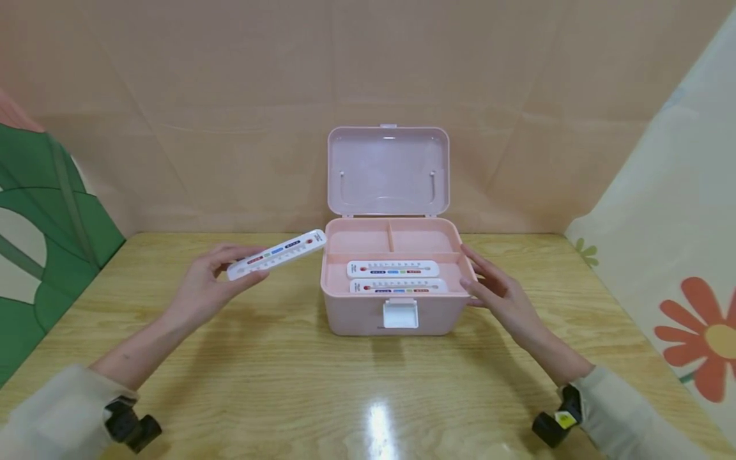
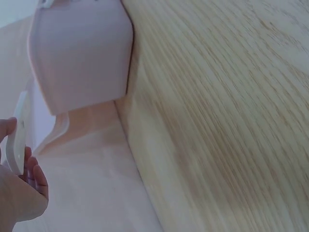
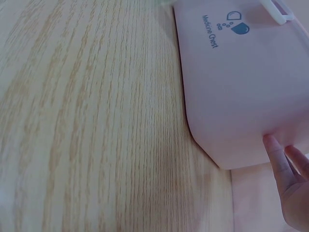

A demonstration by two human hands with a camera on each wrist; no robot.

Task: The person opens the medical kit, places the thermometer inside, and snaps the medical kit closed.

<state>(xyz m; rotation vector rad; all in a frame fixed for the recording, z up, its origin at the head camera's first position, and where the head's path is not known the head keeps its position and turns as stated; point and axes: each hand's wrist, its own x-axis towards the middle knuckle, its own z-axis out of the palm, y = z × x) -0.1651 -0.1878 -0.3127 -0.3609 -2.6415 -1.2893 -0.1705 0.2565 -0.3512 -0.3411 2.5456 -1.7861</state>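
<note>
My left hand [image 1: 209, 278] pinches a flat white thermometer [image 1: 278, 254] in the air, left of a pink medicine chest [image 1: 354, 314]. The far end of this thermometer comes close to the chest's left rim in the head view. From the left wrist view, the thermometer [image 2: 18, 135] appears edge-on between thumb and fingers. Two similar thermometers, a rear one [image 1: 393, 269] and a front one [image 1: 398, 285], lie side by side in the chest's front compartment. My right hand [image 1: 503, 297] holds the chest's right side, thumb at the rim and fingertips [image 3: 271, 141] against the outer wall.
The chest's lid [image 1: 388, 169] stands raised at the back, and a white latch [image 1: 400, 314] hangs at its front. Two small compartments sit behind the front one. Beneath is a wooden table [image 1: 276, 383], with a beige backdrop [image 1: 230, 115] behind it.
</note>
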